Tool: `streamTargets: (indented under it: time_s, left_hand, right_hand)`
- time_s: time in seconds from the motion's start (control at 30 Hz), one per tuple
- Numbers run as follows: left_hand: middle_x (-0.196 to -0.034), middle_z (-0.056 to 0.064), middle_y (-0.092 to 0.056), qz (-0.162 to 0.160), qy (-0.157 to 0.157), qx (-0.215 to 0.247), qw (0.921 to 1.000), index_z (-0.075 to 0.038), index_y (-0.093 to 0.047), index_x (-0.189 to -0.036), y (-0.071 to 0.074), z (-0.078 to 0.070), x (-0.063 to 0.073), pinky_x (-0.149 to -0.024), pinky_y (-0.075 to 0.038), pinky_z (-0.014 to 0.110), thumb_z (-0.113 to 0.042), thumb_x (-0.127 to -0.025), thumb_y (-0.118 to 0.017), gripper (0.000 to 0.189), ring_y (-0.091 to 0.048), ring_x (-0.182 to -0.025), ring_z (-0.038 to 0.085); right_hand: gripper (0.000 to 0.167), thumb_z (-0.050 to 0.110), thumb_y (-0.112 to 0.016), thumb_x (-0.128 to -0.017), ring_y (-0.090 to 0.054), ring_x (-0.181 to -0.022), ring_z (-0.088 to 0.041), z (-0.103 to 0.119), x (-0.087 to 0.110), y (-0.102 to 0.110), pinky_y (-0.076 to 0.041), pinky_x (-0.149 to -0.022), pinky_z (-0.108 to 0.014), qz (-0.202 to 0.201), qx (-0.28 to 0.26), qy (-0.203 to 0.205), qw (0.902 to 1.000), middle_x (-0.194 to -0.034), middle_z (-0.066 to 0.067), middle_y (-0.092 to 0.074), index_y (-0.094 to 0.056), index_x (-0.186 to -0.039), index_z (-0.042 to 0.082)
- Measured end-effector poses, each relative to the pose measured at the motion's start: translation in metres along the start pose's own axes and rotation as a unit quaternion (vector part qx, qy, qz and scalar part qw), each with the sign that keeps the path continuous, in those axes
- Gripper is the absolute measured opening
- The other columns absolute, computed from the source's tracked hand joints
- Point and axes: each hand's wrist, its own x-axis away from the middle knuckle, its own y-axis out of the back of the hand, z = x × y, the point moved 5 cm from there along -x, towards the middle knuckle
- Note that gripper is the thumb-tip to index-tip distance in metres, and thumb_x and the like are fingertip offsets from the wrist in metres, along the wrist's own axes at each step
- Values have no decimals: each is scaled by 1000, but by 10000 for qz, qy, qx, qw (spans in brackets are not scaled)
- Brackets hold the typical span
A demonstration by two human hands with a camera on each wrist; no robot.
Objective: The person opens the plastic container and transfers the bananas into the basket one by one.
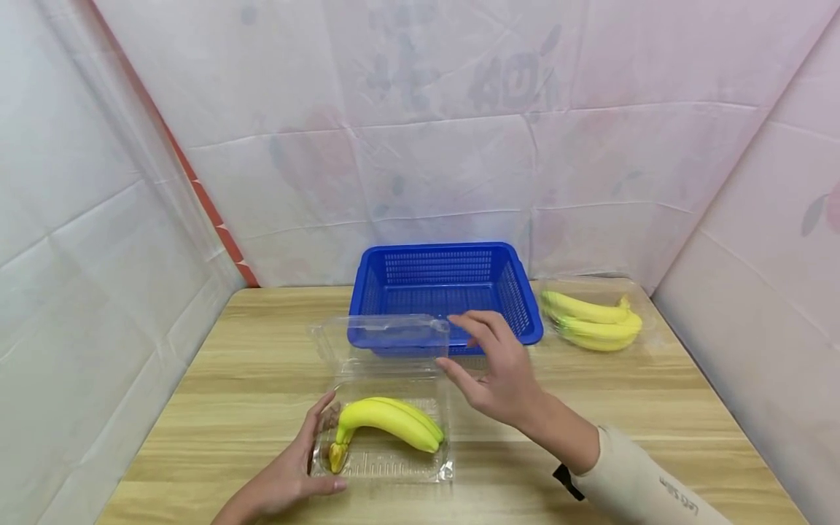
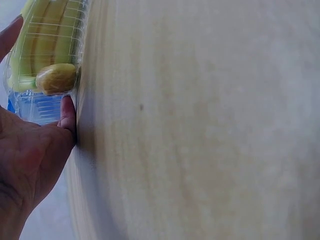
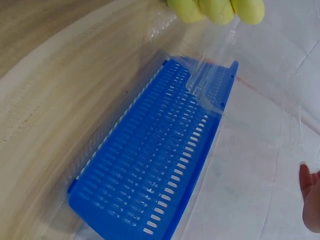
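A bunch of yellow bananas lies in the base of a clear plastic clamshell box at the front of the table. Its hinged lid stands raised behind, overlapping the basket in the head view. My left hand holds the box's left end, thumb along the front side and fingers around the back left. At the lid's right edge is my right hand, thumb and fingers spread apart, fingertips right at the corner. The right wrist view shows the lid with a few fingers beside it.
Behind the box stands a blue perforated plastic basket. To its right, another clear box holds bananas near the table's back right corner. Pale printed sheets enclose the wooden table at the back and sides.
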Motion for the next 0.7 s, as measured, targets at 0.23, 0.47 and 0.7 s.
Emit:
streamTargets:
  time_s: [0.23,0.47,0.7]
  left_hand:
    - [-179,23,-10,43,-50,142,9999,-37,4,-171,0,1,1,-118,-42,26,-25,-89,-87,123,-24,-162,49]
    - [-178,28,-9,-30,-149,148,9998,-35,3,-171,-1,1,0,-123,-24,79,-25,-89,-86,122,-20,-162,55]
    - [-177,32,-6,5,-78,194,9998,-35,4,-171,0,1,-1,-121,-18,84,-24,-89,-86,122,-14,-161,60]
  right_hand:
    - [34,30,-67,-106,-63,-85,-16,19,6,-14,-56,-74,-20,299,-758,1070,9909,-99,-11,-71,-74,-112,-3]
    - [35,37,-67,-106,-71,-106,-13,26,23,-49,-61,-90,-22,2274,-521,453,9713,-117,-2,-73,-72,-128,10]
    - [55,54,-63,-104,-71,-117,-16,25,36,-84,-62,-98,-34,4286,212,-765,9000,-133,0,-72,-65,-145,16]
